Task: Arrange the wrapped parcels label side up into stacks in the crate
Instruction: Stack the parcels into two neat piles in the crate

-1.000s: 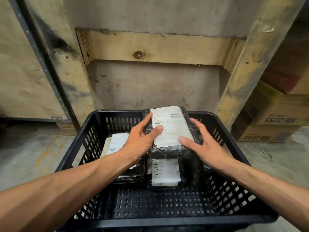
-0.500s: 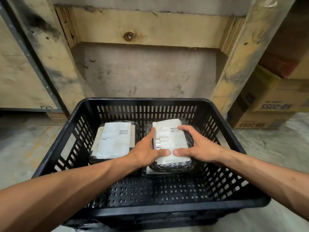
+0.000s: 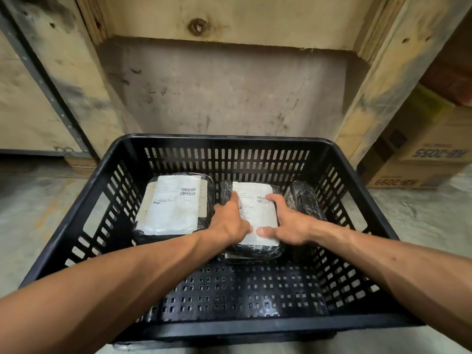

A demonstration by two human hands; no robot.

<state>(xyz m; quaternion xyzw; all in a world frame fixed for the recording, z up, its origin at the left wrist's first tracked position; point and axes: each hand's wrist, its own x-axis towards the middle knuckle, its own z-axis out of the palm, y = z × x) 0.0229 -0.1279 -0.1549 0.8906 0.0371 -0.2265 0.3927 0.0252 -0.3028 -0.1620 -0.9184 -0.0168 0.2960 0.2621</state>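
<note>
A black slotted plastic crate (image 3: 229,325) stands on the floor in front of me. Inside it, a black-wrapped parcel with a white label up (image 3: 258,213) lies on top of another parcel whose edge shows beneath it. My left hand (image 3: 229,221) grips its left side and my right hand (image 3: 286,223) grips its right side, thumbs on the label. To the left lies another wrapped parcel, label up (image 3: 173,208). At the right, a black-wrapped parcel (image 3: 304,198) leans on edge against the crate wall, no label visible.
The crate's front half shows bare perforated floor (image 3: 242,292). Behind the crate rises a wooden pallet-like frame (image 3: 229,19) against a grey wall. Cardboard boxes (image 3: 419,159) are stacked at the right. The concrete floor (image 3: 38,213) spreads to the left.
The parcel was held above the crate a second ago; both hands have lowered it onto the middle parcel. The view has tilted further down into the crate.
</note>
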